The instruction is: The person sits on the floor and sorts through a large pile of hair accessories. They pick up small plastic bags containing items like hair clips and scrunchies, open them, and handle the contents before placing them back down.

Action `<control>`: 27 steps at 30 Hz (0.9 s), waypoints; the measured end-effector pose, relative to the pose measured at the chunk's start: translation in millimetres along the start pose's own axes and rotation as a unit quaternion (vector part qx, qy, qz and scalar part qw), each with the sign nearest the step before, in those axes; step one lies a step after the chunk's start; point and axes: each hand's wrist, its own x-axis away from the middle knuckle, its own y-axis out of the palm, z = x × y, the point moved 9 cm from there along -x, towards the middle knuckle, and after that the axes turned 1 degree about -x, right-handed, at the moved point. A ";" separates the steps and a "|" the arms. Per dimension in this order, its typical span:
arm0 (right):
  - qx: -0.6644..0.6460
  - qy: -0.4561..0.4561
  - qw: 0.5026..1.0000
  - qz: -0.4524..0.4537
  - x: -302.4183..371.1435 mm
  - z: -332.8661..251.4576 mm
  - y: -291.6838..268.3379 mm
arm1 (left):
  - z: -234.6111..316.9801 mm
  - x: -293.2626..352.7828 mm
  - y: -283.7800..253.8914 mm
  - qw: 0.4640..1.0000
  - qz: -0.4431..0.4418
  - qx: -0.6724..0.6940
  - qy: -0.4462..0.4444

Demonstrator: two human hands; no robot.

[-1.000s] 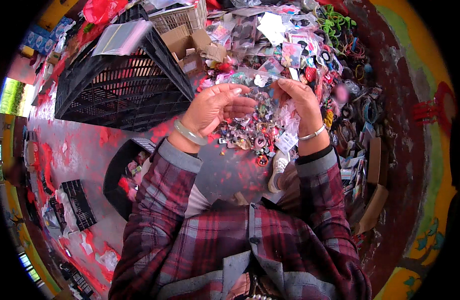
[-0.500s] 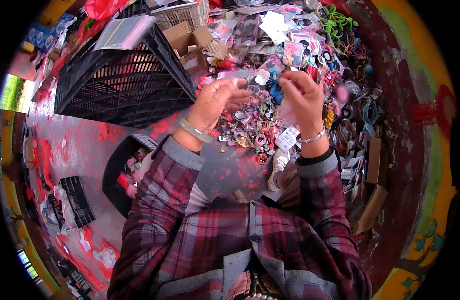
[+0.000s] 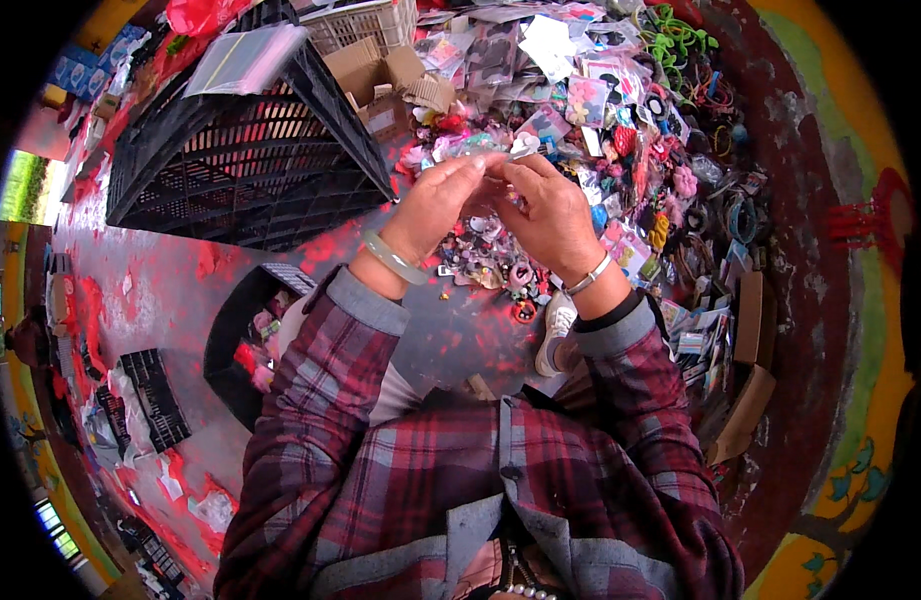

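Observation:
My left hand [image 3: 427, 212] and my right hand [image 3: 554, 216] meet at the fingertips over a heap of small hair accessories [image 3: 495, 262]. Thumb and fingers are pinched together on both sides. Whatever lies between them is hidden or too small to name; a faint clear, plastic-like sheen [image 3: 477, 143] shows just beyond the fingertips. Under and around the hands lie hair ties, small bows and trinkets in pink, white and dark colours. A pink packet [image 3: 628, 250] rests beside my right wrist.
A tilted black plastic crate [image 3: 270, 170] at the far left carries a stack of clear sleeves [image 3: 245, 60]. Open cardboard boxes [image 3: 385, 75] stand behind. Green coils [image 3: 677, 45] lie far right. A black bin [image 3: 230, 345] holds pink items near my left forearm.
My right hand has moved left and its fingertips now meet those of my left hand, which has barely shifted. A white card seen below the right hand no longer shows.

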 end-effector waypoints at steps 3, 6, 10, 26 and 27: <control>0.022 0.029 0.999 -0.029 1.3 9.3 5.1 | 1.9 -0.2 4.1 0.997 -0.017 -0.069 0.036; 0.032 0.001 0.999 -0.027 2.7 7.6 5.7 | -4.6 0.0 4.5 1.000 -0.003 -0.029 0.011; 0.009 0.016 1.000 0.006 2.7 6.4 -0.4 | 3.0 0.0 0.9 0.999 0.026 0.037 0.011; 0.014 0.020 0.999 0.026 1.9 3.5 -2.1 | -3.2 0.5 -1.5 1.000 0.005 0.029 0.003; 0.014 0.016 0.999 0.026 2.2 3.1 -1.8 | -4.1 0.4 -1.1 1.000 -0.004 0.029 0.000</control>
